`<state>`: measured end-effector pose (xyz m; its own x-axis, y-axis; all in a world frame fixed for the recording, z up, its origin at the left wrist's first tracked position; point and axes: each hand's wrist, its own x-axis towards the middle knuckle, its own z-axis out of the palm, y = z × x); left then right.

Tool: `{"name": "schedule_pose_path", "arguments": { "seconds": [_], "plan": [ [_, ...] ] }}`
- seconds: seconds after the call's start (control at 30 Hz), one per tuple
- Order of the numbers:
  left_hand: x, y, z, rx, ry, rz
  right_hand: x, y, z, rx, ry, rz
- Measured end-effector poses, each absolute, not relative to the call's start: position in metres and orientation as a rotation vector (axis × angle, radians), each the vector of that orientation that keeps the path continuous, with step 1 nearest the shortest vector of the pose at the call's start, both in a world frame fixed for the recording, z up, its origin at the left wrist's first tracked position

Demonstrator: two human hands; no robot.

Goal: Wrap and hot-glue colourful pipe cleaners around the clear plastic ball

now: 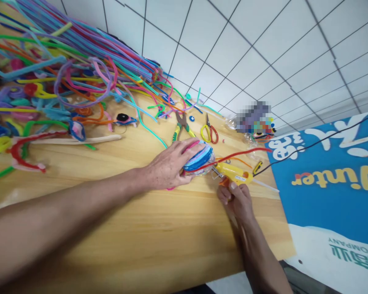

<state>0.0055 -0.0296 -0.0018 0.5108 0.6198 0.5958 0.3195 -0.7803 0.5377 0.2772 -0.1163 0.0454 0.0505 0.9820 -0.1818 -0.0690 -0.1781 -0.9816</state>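
Note:
My left hand (173, 165) is wrapped over a ball (199, 157) covered in blue, light blue and pink pipe cleaners, steadying it just above or on the wooden table. In my right hand (237, 196) is a yellow hot glue gun (234, 172), its nozzle pointing left against or very near the ball's right side. A clear glue stick (266, 186) pokes out of the gun's back end. From the ball a red pipe cleaner (248, 153) stretches right, and an orange one (234, 160) lies behind the gun. My left fingertips are partly hidden by the ball.
Behind the ball lie green-handled pliers (182, 125) and scissors (209, 131) with red and yellow handles. Loose pipe cleaners (86, 81) heap up at the left, beside a long bundle (110, 49). The gun's black cord (309, 143) crosses a blue board (331, 196) at the right.

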Motion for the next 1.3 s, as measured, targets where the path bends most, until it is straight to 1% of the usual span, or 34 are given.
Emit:
{"name": "schedule_pose_path", "arguments": {
  "seconds": [0.17, 0.4, 0.63, 1.3],
  "plan": [
    [0.0052, -0.0292, -0.0024, 2.379, 0.766, 1.168, 0.2776, -0.1163, 0.0470, -1.313, -1.066, 1.356],
    [0.0050, -0.0284, -0.0028, 2.369, 0.761, 1.161, 0.2747, -0.1160, 0.0500, -1.335, -1.012, 1.310],
    [0.0048, -0.0281, -0.0026, 2.363, 0.761, 1.168, 0.2769, -0.1158, 0.0475, -1.316, -1.028, 1.359],
    [0.0060, -0.0275, -0.0053, 2.356, 0.764, 1.196, 0.2769, -0.1172, 0.0447, -1.344, -1.082, 1.347]
  ]
}}
